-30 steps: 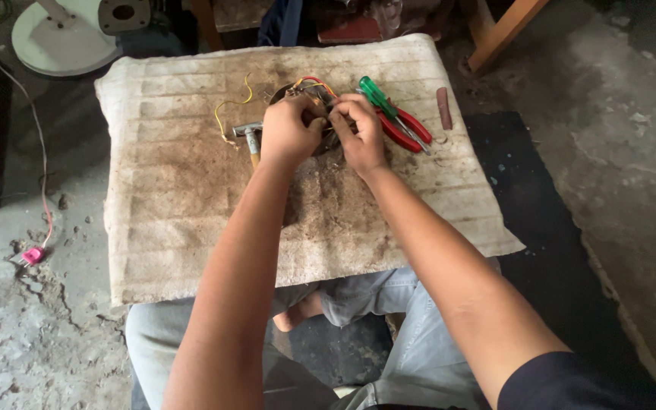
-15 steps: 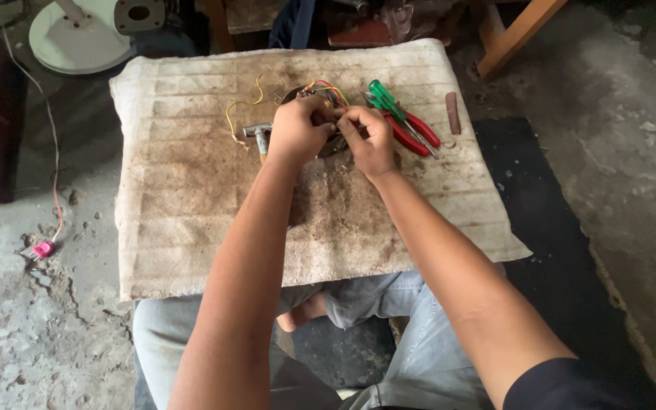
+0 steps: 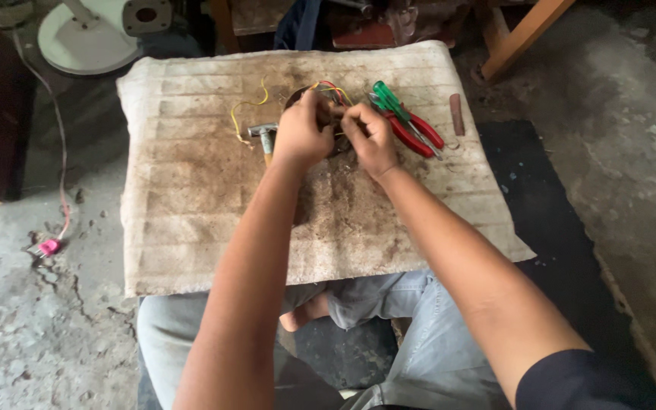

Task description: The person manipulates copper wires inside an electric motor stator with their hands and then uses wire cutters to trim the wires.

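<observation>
A dirty ribbed white board [image 3: 191,197] rests across my lap. My left hand [image 3: 301,133] and my right hand [image 3: 372,137] are both closed around a dark round part with a bundle of yellow and red wires [image 3: 329,93] at the board's far side. The part itself is mostly hidden under my fingers. A small hammer [image 3: 263,134] lies just left of my left hand. A loose yellow wire [image 3: 246,110] curls beside it. Red-handled pliers [image 3: 417,133] and a green-handled screwdriver [image 3: 389,100] lie just right of my right hand.
A brown stick-like piece [image 3: 457,114] lies at the board's right edge. A white round fan base [image 3: 89,42] stands on the cracked concrete floor at the far left, with a cord running to a pink plug [image 3: 48,247]. A wooden leg [image 3: 521,34] stands far right. A dark mat [image 3: 563,250] lies at my right.
The view has shifted a little, so the board sits further right in frame. Both hands stay on the wired part, with only small finger movements.
</observation>
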